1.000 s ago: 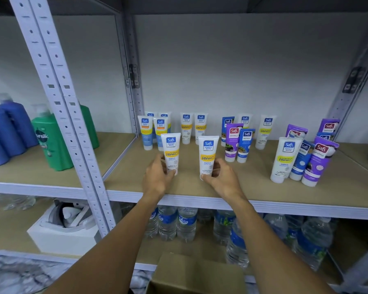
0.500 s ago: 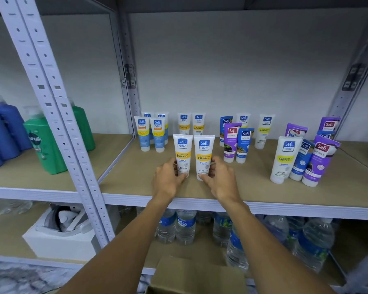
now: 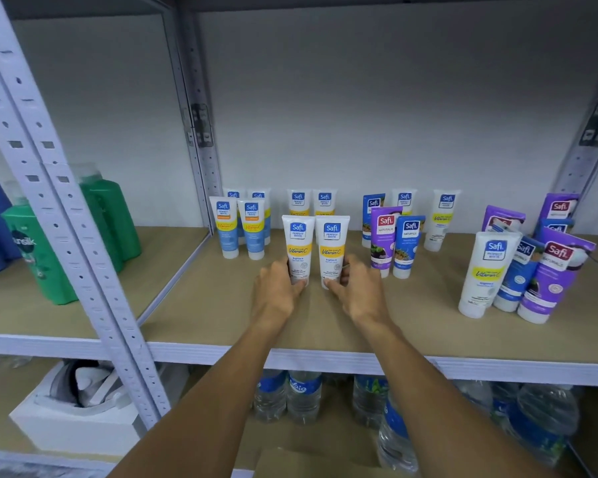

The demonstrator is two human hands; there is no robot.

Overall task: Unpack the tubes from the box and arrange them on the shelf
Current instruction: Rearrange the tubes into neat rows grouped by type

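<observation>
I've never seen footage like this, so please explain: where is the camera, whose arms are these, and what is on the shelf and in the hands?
There is no machine here: a person works with bare hands, and one wide-angle camera on their head looks forward and down, so the arms reach in from below. The left hand grips the left white tube and the right hand grips the right white tube; both stand cap-down, side by side, on the wooden shelf. Around them stand more tubes, white, blue and purple; the group at the right leans. Green bottles stand in the bay to the left, water bottles on the level below, and a cardboard box shows at the bottom edge.
</observation>
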